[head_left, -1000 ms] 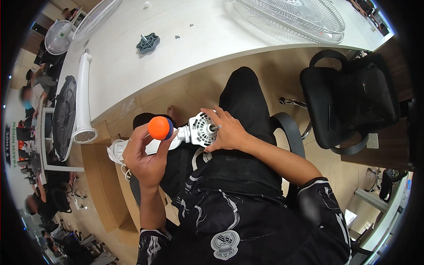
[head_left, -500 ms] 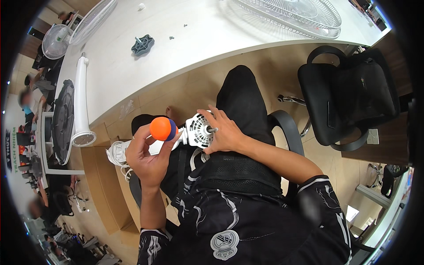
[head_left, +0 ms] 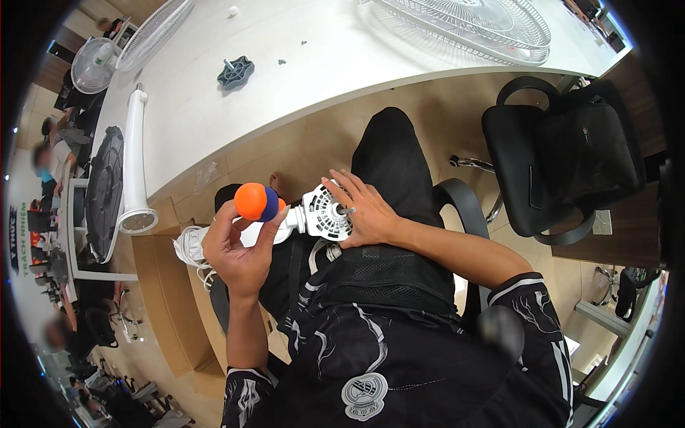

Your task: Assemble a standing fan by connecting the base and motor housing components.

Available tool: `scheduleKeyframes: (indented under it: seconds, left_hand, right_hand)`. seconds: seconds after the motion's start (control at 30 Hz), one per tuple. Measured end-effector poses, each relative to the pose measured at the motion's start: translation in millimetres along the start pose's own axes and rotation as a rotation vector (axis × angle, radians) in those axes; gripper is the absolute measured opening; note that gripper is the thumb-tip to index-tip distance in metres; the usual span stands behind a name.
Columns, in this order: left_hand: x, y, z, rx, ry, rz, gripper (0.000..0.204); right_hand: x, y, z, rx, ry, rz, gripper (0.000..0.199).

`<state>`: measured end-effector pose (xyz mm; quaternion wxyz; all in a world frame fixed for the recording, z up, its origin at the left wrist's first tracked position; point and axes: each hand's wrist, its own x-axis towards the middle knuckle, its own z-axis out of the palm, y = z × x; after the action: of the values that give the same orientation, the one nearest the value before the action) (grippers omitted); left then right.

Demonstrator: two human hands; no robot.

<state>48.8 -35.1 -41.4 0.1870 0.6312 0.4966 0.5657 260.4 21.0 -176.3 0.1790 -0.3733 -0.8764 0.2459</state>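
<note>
My left hand [head_left: 239, 250] pinches a screwdriver [head_left: 255, 202] by its rounded orange and blue handle, thumb on one side and fingers on the other. The handle hides its shaft and tip. Just right of it lies a white fan motor [head_left: 325, 212] with a slotted round housing and a metal shaft poking out, held over my lap. My right hand [head_left: 367, 214] grips the motor from the right, fingers over its far edge and thumb along the near edge. A white neck joins the motor to a white body [head_left: 246, 234], partly behind my left hand.
A white table [head_left: 178, 135] carries a dark knob with a bolt [head_left: 235, 73], small screws [head_left: 282, 62], a white fan grille [head_left: 485, 28] and a white pole [head_left: 134, 157]. Bundled white cord [head_left: 189, 246] hangs left of my lap, above a cardboard box [head_left: 168, 307]. A black chair [head_left: 510, 157] stands right.
The screwdriver handle has shifted slightly left and its orange end leans further left. The motor has moved a little right, with my right hand still around it.
</note>
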Motion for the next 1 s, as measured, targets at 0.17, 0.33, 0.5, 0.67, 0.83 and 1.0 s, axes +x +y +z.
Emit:
scheduleKeyframes:
  seconds: [0.17,0.33,0.5,0.67,0.83,1.0]
  left_hand:
    - [0,-2,0,0.021,0.022,-0.022,0.033]
    - [2,-5,4,0.002,0.059,-0.018,0.037]
    - [0,-12,3,-0.002,0.092,-0.03,0.037]
    - [-4,-20,4,-0.038,0.08,-0.049,0.036]
    - [-9,-31,3,-0.019,0.097,-0.069,0.033]
    - [-9,-36,3,-0.011,0.137,-0.05,0.031]
  right_hand:
    - [-1,3,5,-0.052,0.034,-0.033,0.121]
    - [-3,10,12,-0.018,0.134,-0.121,0.117]
    - [-4,6,8,-0.184,0.058,-0.106,0.113]
    - [-4,11,6,-0.116,0.072,-0.132,0.11]
    - [-2,9,5,-0.066,0.058,-0.125,0.107]
    - [-5,9,6,-0.09,0.092,-0.141,0.108]
